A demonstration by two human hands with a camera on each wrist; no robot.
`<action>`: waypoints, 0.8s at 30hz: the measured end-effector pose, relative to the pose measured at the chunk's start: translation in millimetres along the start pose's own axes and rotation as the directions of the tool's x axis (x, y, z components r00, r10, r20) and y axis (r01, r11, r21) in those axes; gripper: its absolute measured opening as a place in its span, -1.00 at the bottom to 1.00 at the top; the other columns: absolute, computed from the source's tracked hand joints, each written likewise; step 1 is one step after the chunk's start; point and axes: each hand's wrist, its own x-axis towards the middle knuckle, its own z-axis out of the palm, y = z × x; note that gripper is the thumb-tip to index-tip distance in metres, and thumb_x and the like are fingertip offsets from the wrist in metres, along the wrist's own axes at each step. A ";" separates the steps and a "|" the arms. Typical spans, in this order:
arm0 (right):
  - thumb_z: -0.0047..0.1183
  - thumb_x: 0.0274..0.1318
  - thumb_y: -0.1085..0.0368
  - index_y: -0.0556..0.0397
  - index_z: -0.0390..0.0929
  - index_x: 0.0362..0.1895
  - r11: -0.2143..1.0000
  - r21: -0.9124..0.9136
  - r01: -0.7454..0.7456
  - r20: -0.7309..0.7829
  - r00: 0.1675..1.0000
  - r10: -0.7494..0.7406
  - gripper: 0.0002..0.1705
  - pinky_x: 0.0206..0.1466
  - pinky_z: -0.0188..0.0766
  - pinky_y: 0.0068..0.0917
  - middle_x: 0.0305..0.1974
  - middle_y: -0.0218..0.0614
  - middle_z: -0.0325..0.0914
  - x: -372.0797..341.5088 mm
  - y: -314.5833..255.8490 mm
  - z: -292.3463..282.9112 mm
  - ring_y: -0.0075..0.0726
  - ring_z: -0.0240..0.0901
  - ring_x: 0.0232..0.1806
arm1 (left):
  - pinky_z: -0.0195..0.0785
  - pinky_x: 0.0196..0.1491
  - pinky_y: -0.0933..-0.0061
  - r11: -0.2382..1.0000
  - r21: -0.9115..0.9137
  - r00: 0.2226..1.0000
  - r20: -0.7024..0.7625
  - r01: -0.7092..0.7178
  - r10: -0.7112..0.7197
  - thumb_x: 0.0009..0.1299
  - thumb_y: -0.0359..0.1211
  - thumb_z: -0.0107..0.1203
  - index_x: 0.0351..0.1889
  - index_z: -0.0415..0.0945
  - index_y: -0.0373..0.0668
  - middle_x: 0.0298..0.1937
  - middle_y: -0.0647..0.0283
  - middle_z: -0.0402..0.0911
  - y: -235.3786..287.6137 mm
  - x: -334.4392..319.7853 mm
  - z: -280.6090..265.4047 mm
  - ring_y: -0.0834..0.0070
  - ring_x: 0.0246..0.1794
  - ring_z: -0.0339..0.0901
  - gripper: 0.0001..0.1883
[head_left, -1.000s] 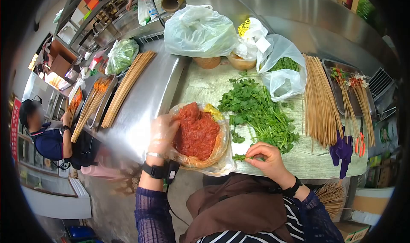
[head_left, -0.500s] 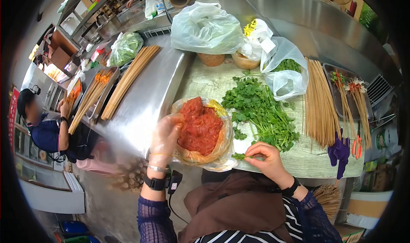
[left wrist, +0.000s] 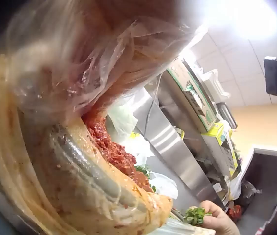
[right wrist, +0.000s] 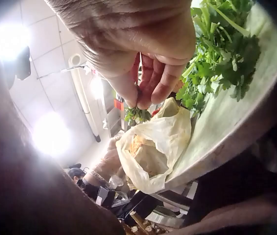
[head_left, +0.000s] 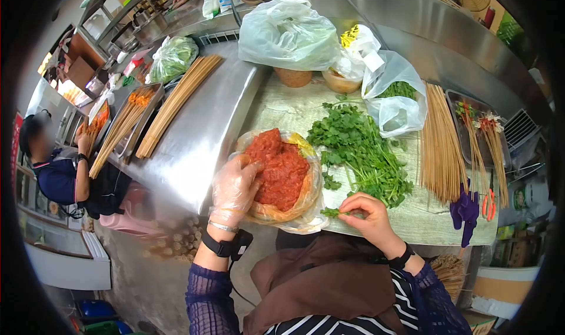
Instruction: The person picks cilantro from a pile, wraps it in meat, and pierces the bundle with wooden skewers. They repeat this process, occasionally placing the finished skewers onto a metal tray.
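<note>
The left hand, in a clear plastic glove, is at the left side of the red minced meat, fingers bent loosely and touching it. The meat fills a bowl lined with a plastic bag. In the left wrist view, the gloved hand covers part of the meat; its fingertips are hidden. The bare right hand pinches a small green herb sprig between thumb and fingers, right of the bowl. The right wrist view shows the sprig below the fingertips. Leafy herbs lie beyond that hand.
Bagged greens, another open bag and small bowls stand at the back. Wooden sticks, a purple glove, orange-handled scissors and a skewer tray are right. More sticks and a person are left.
The left hand has moved right and its fingers now reach onto the meat. The right hand keeps its pinch on the sprig, almost in the same place. The head view has shifted slightly.
</note>
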 end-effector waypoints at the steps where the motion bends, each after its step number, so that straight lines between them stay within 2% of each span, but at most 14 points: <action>1: 0.19 -0.05 0.55 0.16 0.57 -0.35 1.000 0.007 -0.004 -0.004 1.000 0.004 -0.88 -0.16 0.49 -0.59 -0.26 -0.31 0.53 -0.8 0.1 -0.3 -0.47 0.50 -0.21 | 0.39 -0.18 0.23 1.000 0.003 1.000 0.019 0.015 -0.015 0.04 -0.47 0.24 -0.27 0.61 -0.19 -0.28 0.12 0.47 1.8 0.9 -0.2 0.11 -0.25 0.49 -0.76; 4: 0.19 -0.05 0.54 0.16 0.57 -0.35 1.000 0.016 -0.009 -0.011 1.000 0.009 -0.88 -0.16 0.49 -0.59 -0.26 -0.31 0.53 -1.7 1.4 -1.6 -0.47 0.50 -0.21 | 0.41 -0.25 0.28 0.999 0.040 0.999 -0.031 0.023 -0.022 0.09 -0.47 0.19 -0.32 0.60 -0.13 -0.32 0.18 0.52 3.3 1.8 0.6 0.22 -0.33 0.53 -0.83; 5: 0.19 -0.05 0.54 0.16 0.57 -0.35 1.000 0.011 -0.008 -0.012 1.000 0.008 -0.88 -0.16 0.49 -0.59 -0.26 -0.31 0.53 -1.9 1.5 -1.9 -0.47 0.50 -0.22 | 0.40 -0.30 0.32 0.980 -0.170 0.990 -0.069 0.107 -0.120 0.14 -0.47 0.17 -0.32 0.59 -0.15 -0.35 0.19 0.54 -3.5 -1.0 8.0 0.27 -0.38 0.52 -0.87; 6: 0.19 -0.05 0.54 0.15 0.57 -0.35 1.000 0.007 -0.007 -0.014 1.000 0.007 -0.88 -0.17 0.49 -0.59 -0.26 -0.31 0.53 -1.7 1.7 -2.2 -0.48 0.50 -0.22 | 0.40 -0.34 0.36 0.910 -0.375 0.971 -0.086 0.176 -0.223 0.19 -0.46 0.15 -0.32 0.58 -0.18 -0.38 0.20 0.55 -4.8 1.7 10.0 0.33 -0.43 0.52 -0.90; 7: 0.19 -0.06 0.54 0.15 0.57 -0.36 1.000 0.004 -0.006 -0.016 1.000 0.006 -0.88 -0.17 0.49 -0.59 -0.26 -0.31 0.53 -1.2 2.1 -2.4 -0.48 0.50 -0.22 | 0.39 -0.39 0.40 0.795 -0.564 0.943 -0.081 0.225 -0.324 0.25 -0.46 0.12 -0.32 0.57 -0.20 -0.41 0.22 0.56 -4.4 4.2 9.2 0.39 -0.48 0.52 -0.93; 8: 0.20 -0.06 0.54 0.15 0.57 -0.36 1.000 0.002 -0.007 -0.018 1.000 0.007 -0.88 -0.17 0.49 -0.59 -0.26 -0.31 0.54 -1.4 2.7 -2.2 -0.48 0.50 -0.22 | 0.34 -0.47 0.68 0.363 -0.767 0.779 0.269 0.529 -0.566 0.36 -0.49 0.04 -0.26 0.54 -0.35 -0.45 0.31 0.59 -3.7 -4.3 -2.8 0.68 -0.58 0.43 -0.89; 9: 0.20 -0.06 0.54 0.15 0.57 -0.36 1.000 0.000 -0.008 -0.017 1.000 0.008 -0.87 -0.17 0.49 -0.59 -0.26 -0.31 0.54 -1.7 3.2 -1.5 -0.48 0.50 -0.22 | 0.35 -0.52 0.71 0.236 -0.855 0.807 0.294 0.461 -0.512 0.38 -0.48 0.01 -0.16 0.49 -0.36 -0.53 0.30 0.57 -9.7 -7.0 -2.6 0.67 -0.65 0.43 -0.85; 11: 0.20 -0.06 0.54 0.15 0.57 -0.35 1.000 -0.002 -0.006 -0.014 1.000 0.006 -0.87 -0.18 0.48 -0.60 -0.26 -0.32 0.54 -0.7 3.6 -0.1 -0.49 0.50 -0.22 | 0.44 -0.40 0.65 -0.020 -0.920 0.814 0.355 0.390 -0.460 0.40 -0.43 0.01 -0.10 0.45 -0.33 -0.38 0.17 0.61 -16.1 -11.2 -0.1 0.55 -0.49 0.56 -0.82; 14: 0.20 -0.06 0.54 0.15 0.57 -0.35 1.000 -0.011 -0.008 -0.012 1.000 0.007 -0.87 -0.18 0.48 -0.60 -0.26 -0.32 0.54 -0.7 3.9 1.1 -0.49 0.50 -0.22 | 0.50 -0.21 0.50 -0.262 -0.920 0.830 0.379 0.291 -0.409 0.41 -0.35 0.03 -0.07 0.42 -0.29 -0.16 0.04 0.59 -0.4 -7.2 -7.0 0.41 -0.22 0.61 -0.77; 17: 0.20 -0.06 0.53 0.15 0.57 -0.35 1.000 -0.013 -0.018 -0.012 1.000 0.018 -0.87 -0.17 0.48 -0.60 -0.27 -0.33 0.54 -2.6 4.9 -0.1 -0.50 0.50 -0.22 | 0.41 0.03 0.37 -0.238 -0.931 0.876 0.346 0.276 -0.337 0.44 -0.28 0.01 -0.05 0.42 -0.27 0.03 0.02 0.52 -1.9 -11.9 -5.5 0.34 0.07 0.50 -0.74; 20: 0.18 -0.05 0.53 0.15 0.57 -0.34 0.998 -0.031 -0.047 -0.001 0.999 0.047 -0.88 -0.17 0.47 -0.61 -0.26 -0.33 0.53 -1.8 5.7 -5.0 -0.51 0.49 -0.21 | 0.31 0.14 0.36 0.030 -0.966 0.908 0.230 0.256 -0.349 0.46 -0.24 -0.03 -0.06 0.44 -0.25 0.01 0.12 0.53 1.6 -13.4 -3.4 0.37 0.13 0.44 -0.73; 23: 0.16 -0.02 0.52 0.15 0.57 -0.33 0.999 -0.029 -0.034 0.028 0.999 0.035 -0.89 -0.16 0.45 -0.62 -0.23 -0.33 0.52 7.3 -1.7 -10.5 -0.52 0.47 -0.21 | 0.34 0.04 0.51 0.398 -0.898 0.934 0.040 0.190 -0.355 0.46 -0.25 -0.03 -0.03 0.50 -0.29 -0.08 0.21 0.57 -0.7 -12.0 7.9 0.49 -0.07 0.50 -0.70; 24: 0.16 -0.01 0.52 0.15 0.57 -0.32 0.999 -0.026 -0.022 0.038 0.999 0.023 -0.89 -0.16 0.45 -0.62 -0.21 -0.33 0.52 12.5 -7.0 -12.3 -0.52 0.47 -0.20 | 0.36 0.01 0.52 0.329 -0.910 0.912 0.109 0.251 -0.396 0.44 -0.28 -0.01 -0.04 0.50 -0.31 -0.09 0.21 0.57 2.1 -12.6 9.6 0.50 -0.10 0.51 -0.71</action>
